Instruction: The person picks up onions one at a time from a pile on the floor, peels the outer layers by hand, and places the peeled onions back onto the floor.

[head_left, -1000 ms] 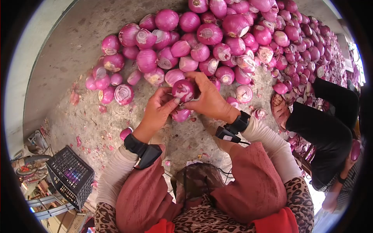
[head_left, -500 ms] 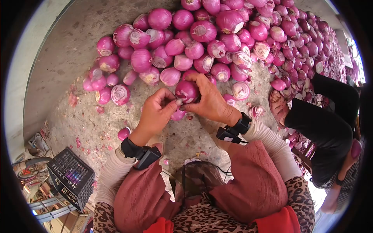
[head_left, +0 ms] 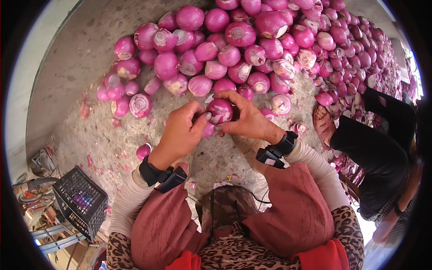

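Note:
A red onion is between my two hands, above the concrete floor. My right hand wraps its fingers and thumb round the onion's right side. My left hand is closed at its left side, thumb and finger pinched together; what they pinch is too small to make out. A pale bit of skin shows at the onion's upper left. Just below the hands lies another onion, partly covered. The big onion pile spreads beyond my hands.
A black crate stands at the lower left. On the right sits another person, with a dark trouser leg and a foot near the pile. A lone small onion lies left of my left wrist. Peel scraps dot the floor.
The held onion has turned, and a pale bit of skin now shows at its upper left. My left hand has closed more. The other person's onion at the right edge is no longer visible.

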The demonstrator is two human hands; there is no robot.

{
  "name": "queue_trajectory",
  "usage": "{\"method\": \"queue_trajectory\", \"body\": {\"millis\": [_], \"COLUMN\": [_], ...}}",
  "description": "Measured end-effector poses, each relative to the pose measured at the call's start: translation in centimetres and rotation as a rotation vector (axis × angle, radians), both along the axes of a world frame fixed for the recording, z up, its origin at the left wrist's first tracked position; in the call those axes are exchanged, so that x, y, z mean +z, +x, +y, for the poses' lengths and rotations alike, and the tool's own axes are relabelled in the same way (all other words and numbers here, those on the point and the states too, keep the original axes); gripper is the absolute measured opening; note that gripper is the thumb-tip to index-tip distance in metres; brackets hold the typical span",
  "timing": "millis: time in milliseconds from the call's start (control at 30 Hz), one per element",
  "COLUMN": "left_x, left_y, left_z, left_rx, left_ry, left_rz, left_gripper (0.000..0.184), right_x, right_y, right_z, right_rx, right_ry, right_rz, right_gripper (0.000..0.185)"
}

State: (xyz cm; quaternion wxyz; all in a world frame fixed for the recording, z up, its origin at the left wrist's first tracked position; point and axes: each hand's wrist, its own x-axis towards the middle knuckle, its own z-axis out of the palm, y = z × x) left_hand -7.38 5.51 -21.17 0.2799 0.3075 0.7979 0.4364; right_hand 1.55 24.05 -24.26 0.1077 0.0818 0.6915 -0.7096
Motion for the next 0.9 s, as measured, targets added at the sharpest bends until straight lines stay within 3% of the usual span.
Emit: {"method": "queue_trajectory", "body": {"millis": [100,133,167,233,433,767,900], "left_x": [-0.2,-0.1,0.1,0.1,-0.4,-0.8,-2.6], "left_y": [0.4,0.5,0.6,0.8,1.2,1.3,0.1], "left_z": [0.0,0.1,0.1,0.2,0.2,0.1,-0.9], "left_rx": [-0.045,-0.044,-0.070,-0.096,-0.133,-0.115,-0.048], "left_ry": [-0.104,-0.106,-0.147,-0.188,-0.360,-0.339,-0.248], "left_rz": [0.216,0.216,0.212,0.208,0.213,0.257,0.309], "left_gripper": [0.011,0.011,0.011,0.012,0.015,0.010,0.012], "right_x": [-0.3,-0.5,-0.5,-0.2,0.0,-1.0,-0.2], "right_y": [0.0,0.0,0.1,0.3,0.4,0.2,-0.1], "right_z": [0.1,0.0,-0.1,-0.4,-0.8,0.0,0.9], "right_rx": [0.017,0.023,0.024,0.062,0.126,0.182,0.290], "right_ry": [0.157,0.274,0.272,0.537,0.556,0.469,0.071], "right_rz": [0.115,0.230,0.231,0.248,0.119,0.194,0.026], "right_gripper": [0.068,0.067,0.067,0.065,0.062,0.061,0.057]}}
